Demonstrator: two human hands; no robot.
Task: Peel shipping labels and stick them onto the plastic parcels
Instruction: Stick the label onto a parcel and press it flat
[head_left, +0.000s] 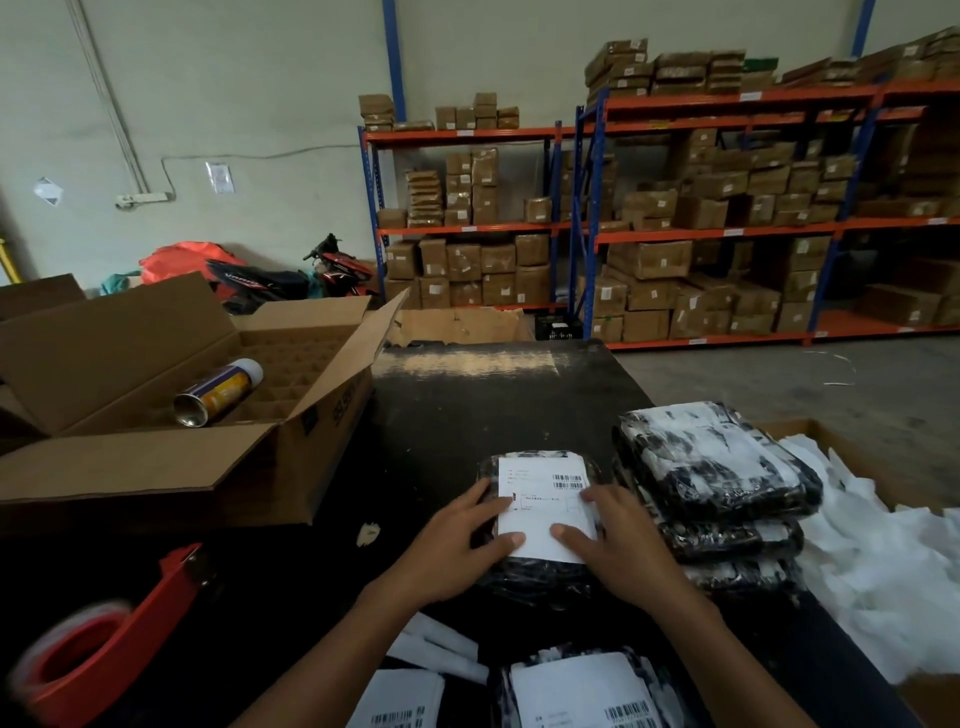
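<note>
While both hands press it, label (545, 506) lies flat on parcel (540, 577).

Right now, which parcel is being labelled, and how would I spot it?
Find the black table. At its near middle lies a black plastic parcel with both hands pressing a white label flat onto it. Unlike the stack of parcels to its right, it lies alone under the hands.

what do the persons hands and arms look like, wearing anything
Both arms are bare up to the frame's bottom edge: no sleeves, gloves, watch, rings or bands show. The left hand and right hand have short nails and carry no visible markings. Nothing is strapped or wired to either forearm.
</note>
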